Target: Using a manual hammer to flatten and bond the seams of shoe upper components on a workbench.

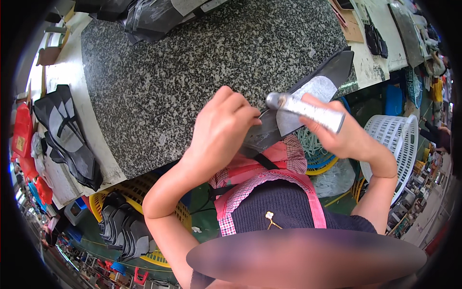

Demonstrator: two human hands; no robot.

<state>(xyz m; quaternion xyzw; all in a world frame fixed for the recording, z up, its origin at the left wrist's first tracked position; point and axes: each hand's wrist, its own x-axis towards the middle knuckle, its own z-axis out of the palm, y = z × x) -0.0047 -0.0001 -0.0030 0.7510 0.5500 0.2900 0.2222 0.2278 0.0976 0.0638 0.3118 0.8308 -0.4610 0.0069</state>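
Note:
A dark grey, leather-like piece (262,135) with a pale grey backing patch (320,89) lies slantwise along the near right edge of the speckled stone slab (159,86). My left hand (224,120) is closed, thumb and fingertips pinching the edge of this piece. Wrapped in my right hand (344,132) is a silver metal hammer (313,111), slightly blurred. Its rounded end is over the piece, just right of my left fingertips; the handle is hidden by my hand.
Stacked dark pieces lie at the slab's far edge (154,19) and on the white table at left (70,139). A yellow basket (180,214) holding more pieces (122,229) stands low left. At right are a white basket (392,139) and a basket of pale strips (313,147).

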